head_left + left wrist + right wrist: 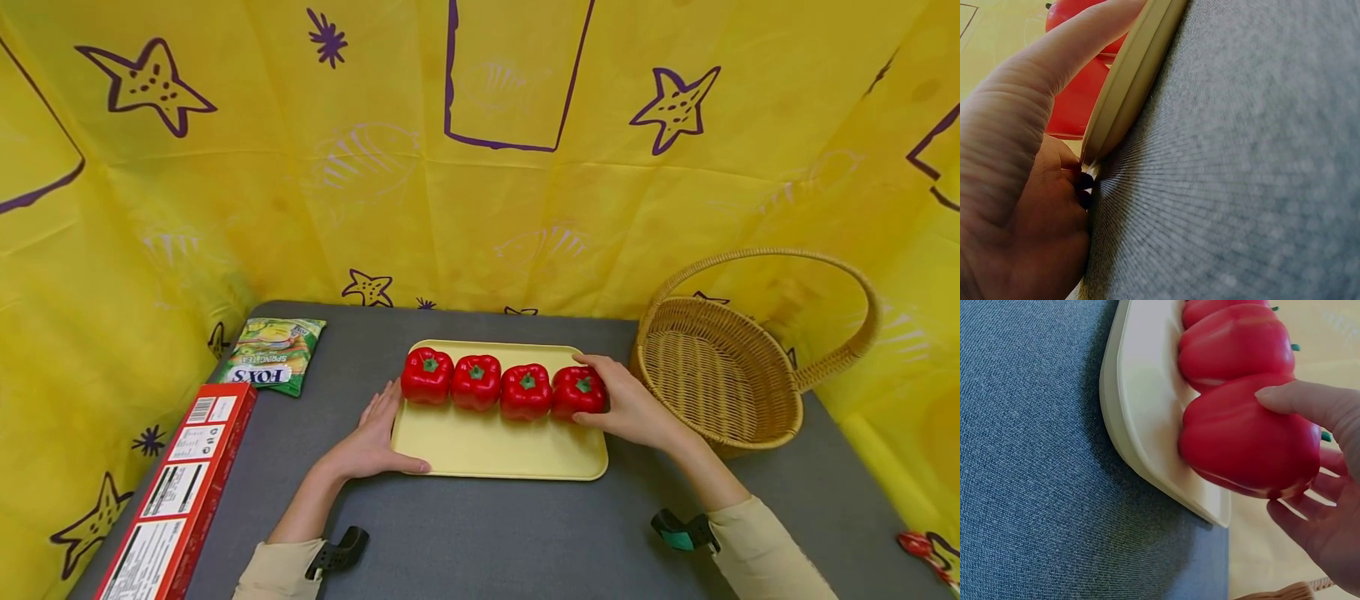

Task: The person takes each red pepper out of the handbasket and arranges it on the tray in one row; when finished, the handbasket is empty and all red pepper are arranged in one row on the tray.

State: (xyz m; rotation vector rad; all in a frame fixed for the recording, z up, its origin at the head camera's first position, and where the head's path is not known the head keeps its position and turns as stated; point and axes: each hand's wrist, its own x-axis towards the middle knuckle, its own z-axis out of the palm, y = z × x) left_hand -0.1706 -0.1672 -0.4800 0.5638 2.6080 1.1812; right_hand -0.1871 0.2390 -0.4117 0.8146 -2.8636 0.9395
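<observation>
A row of several red bell peppers [476, 382] with green stems stands on a pale yellow tray [495, 454]. My right hand [628, 404] holds the rightmost pepper [577, 392]. The right wrist view shows the thumb on one side of that pepper [1250, 437] and fingers at the other, partly hidden; it touches its neighbour. At the tray's left end, my left hand [371, 442] grips the near corner, thumb at the front rim and fingers along the left side. In the left wrist view the thumb lies by the tray rim [1125, 81]; some fingertips are hidden.
A wicker basket [697, 375] with a tall handle stands to the right of the tray. On the left are a green snack packet [273, 354] and a long red box [176, 492]. A yellow patterned cloth [480, 208] hangs behind the grey table [480, 533].
</observation>
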